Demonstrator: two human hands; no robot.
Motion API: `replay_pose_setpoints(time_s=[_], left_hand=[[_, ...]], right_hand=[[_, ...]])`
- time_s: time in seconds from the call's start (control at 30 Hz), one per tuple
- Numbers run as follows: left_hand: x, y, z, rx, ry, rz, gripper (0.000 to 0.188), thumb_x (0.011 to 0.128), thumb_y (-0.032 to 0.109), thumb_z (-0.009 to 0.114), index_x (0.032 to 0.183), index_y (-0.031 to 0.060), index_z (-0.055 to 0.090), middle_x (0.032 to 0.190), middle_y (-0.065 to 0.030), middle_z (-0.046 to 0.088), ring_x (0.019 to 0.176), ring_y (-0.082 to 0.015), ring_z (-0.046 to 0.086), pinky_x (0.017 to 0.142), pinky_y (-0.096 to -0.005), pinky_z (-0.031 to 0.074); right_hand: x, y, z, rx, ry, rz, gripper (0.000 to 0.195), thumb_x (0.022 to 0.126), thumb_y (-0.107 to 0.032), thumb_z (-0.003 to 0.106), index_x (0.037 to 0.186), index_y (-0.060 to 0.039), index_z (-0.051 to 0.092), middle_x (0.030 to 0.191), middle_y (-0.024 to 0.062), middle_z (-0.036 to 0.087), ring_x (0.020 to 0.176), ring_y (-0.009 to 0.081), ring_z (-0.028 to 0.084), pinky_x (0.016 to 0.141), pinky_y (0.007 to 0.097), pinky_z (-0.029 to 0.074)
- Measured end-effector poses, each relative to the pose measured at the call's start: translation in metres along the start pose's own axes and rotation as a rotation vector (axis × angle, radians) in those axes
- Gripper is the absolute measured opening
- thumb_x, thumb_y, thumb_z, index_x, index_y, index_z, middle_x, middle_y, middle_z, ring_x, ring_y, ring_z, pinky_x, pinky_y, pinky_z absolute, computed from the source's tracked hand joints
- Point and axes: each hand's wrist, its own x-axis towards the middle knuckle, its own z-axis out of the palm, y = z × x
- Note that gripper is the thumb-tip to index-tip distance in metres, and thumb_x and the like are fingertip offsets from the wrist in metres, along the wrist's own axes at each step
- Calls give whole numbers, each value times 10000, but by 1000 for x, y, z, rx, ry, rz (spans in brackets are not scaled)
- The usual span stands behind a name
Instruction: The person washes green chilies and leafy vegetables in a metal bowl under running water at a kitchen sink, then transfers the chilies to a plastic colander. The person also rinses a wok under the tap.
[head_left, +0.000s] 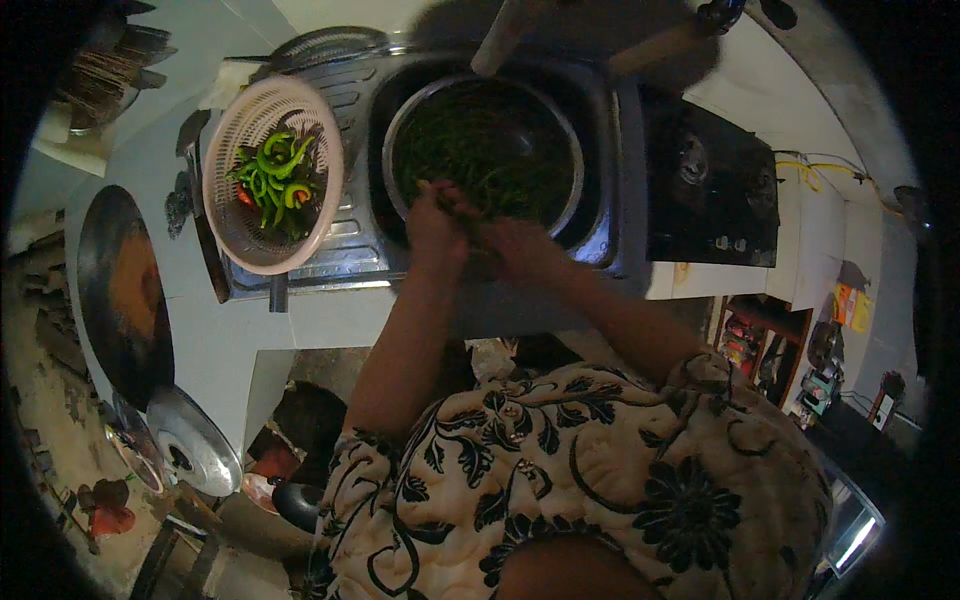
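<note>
A round metal basin (576, 150) sits in the sink, filled with dark green vegetables (487, 142) that look long and thin. Over its near edge, my left hand (437, 225) is curled with the fingers bent inward. Close beside it on the right is my right hand (517, 246), blurred and in shadow. Something small and green may be between the hands, but dim light hides what either one grips. To the left, a pale pink plastic colander (214, 202) holds green chili peppers (274, 172), a few of them reddish, on the ribbed drainboard (360, 251).
A faucet (495, 37) reaches over the basin from the back. Right of the stainless-steel sink (600, 244) is a black gas stove (712, 195). A large dark wok (97, 262) and a metal lid (199, 446) stand at the left, beyond the counter (195, 322).
</note>
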Motion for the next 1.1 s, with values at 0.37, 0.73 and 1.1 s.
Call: replay_pose_setpoints(time_s=[0.37,0.73,1.1], left_hand=[[-7,25,8,212,22,239,186,972,186,529,1090,43,521,936,-83,613,834,-193,601,663,-325,470],[0,61,-27,542,88,246,292,976,180,529,1240,62,488,864,-63,581,650,-153,554,581,-278,491],[21,48,-13,1017,210,316,312,926,192,584,1160,-11,554,844,-107,670,609,-185,642,518,-312,514]], right_hand=[[180,154,-66,-466,486,-251,446,896,-235,536,1325,-115,508,1368,160,489,1214,383,492,1038,483,407],[64,70,-14,-371,374,83,362,855,-183,574,1202,-82,569,1184,209,579,1073,386,554,864,518,481],[158,39,-8,-150,311,74,322,772,-222,676,1057,-75,647,1044,178,646,952,389,609,799,465,516]])
